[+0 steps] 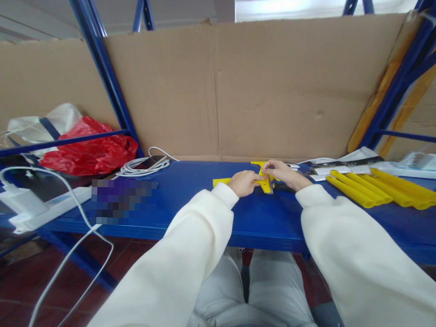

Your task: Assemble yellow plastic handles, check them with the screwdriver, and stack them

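Inspector: Any legible text, label, brand, number or sign to enter?
Clerk: None. No lettering or figure can be read on any surface in view.

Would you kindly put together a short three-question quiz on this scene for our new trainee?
1. True or false: the coiled white cable lies nearer the red bag than the row of tubes.
2. What stands directly behind the blue table?
a) a glass pane
b) a cardboard panel
c) a brick wall
3. Fill in the colour: the left hand grips a tool that is mainly ____.

Key: 1. True; 2. b; 3. yellow.
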`<state>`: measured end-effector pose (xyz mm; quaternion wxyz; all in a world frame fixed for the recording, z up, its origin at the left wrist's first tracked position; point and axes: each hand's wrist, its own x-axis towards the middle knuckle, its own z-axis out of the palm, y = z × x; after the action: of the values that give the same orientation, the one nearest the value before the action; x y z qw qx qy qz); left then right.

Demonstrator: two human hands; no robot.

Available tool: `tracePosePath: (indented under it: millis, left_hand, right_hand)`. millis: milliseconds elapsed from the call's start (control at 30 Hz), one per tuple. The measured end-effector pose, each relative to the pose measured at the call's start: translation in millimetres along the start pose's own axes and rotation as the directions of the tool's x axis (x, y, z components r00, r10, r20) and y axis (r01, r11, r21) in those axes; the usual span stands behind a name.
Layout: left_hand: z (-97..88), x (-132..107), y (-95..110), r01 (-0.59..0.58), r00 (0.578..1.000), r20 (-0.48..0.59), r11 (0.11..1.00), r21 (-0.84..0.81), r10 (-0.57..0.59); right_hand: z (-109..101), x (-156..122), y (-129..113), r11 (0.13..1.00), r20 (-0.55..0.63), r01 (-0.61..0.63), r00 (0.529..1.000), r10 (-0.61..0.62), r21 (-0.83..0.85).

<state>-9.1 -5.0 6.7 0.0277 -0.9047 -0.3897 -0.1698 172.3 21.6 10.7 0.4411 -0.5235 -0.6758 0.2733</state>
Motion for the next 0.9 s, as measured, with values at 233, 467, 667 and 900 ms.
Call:
tracePosePath:
  millis: [233,467,667,900]
  left_hand:
    - [0.7,0.6,-0.8,-0.008,1.000,-0.026,1.000,-0.005,0.008]
    - [2.0,0.3,-1.8,-0.026,0.998,-0.055,1.000,-0.006,0.026]
    - [3.0,4.7,-3.5,0.029,0.996,-0.084,0.996,-0.087,-0.036]
    - [-0.4,5.1,-4.2,0.129,0.982,-0.116,0.979,-0.157,-0.148]
  right_hand:
    - [4.2,3.5,2.3,0.997,-0.061,-0.040,0.997,0.044,0.068]
    - [0.0,2.4,3.5,0.988,-0.037,-0.056,0.997,0.062,0.144]
    - [1.3,1.4,0.7,0.958,-0.076,-0.097,0.990,0.122,0.270]
    - [-1.9,-3.2,-5.5,0.955,0.129,-0.171,0.981,0.143,0.243]
